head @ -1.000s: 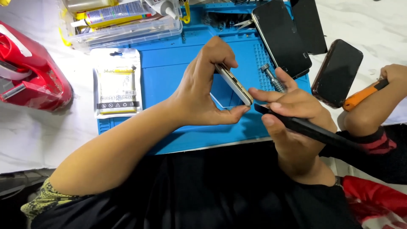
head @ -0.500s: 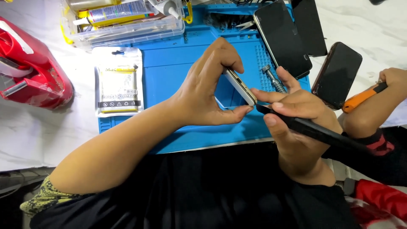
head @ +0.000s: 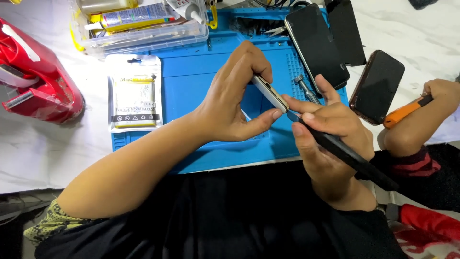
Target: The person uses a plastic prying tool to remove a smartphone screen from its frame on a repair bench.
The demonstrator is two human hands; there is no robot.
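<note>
Far left: red plastic tool case [head: 33,81] on the white tabletop [head: 48,153], well apart from the work. Next right, clear plastic tray [head: 143,29] holding a yellow-labelled glue tube [head: 132,17], at the top edge. Below it, white rectangular battery pouch [head: 134,93] with a yellow label panel and a black strip near the bottom, lying half on the blue silicone work mat [head: 201,76].

Centre: left hand [head: 235,100] pinches a thin silver-edged phone frame [head: 270,93] edge-up above the mat, thumb below, fingers over the top. Grip is narrow, closed on the frame.

Right hand [head: 330,139] wraps a black pry tool [head: 345,156], tip touching the frame's lower end by the left thumb. Closed firmly on the handle.

Risks, my read: tip slips off the edge and jabs the left thumb, since it sits right beside the contact point. Too much leverage on a frame held by 1 pinch could bend or drop it.

Right of that: 3 dark phones [head: 318,45], face-down or screens off, plus a metal screwdriver bit [head: 303,86]. Far right, another person's hand [head: 441,93] holding an orange-handled tool [head: 405,111].
</note>
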